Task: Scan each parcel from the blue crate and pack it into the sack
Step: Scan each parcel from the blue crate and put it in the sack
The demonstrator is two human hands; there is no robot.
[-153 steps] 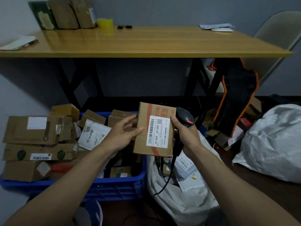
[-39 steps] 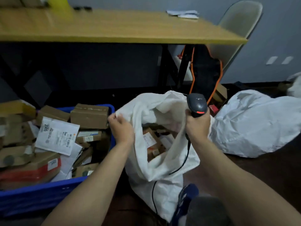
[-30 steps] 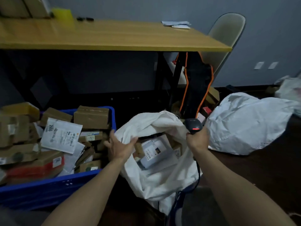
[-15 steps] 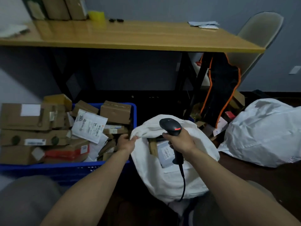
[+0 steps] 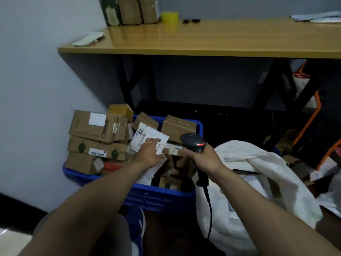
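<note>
In blue crate: cardboard boxes crowd white mailer under left hand.

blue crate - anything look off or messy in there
Yes. The blue crate is overfilled: cardboard boxes at its left end are stacked well above the rim. A crumpled box near the top of the stack has loose-looking tape, and a white mailer lies tilted across the pile, with the left hand resting on it.
</note>
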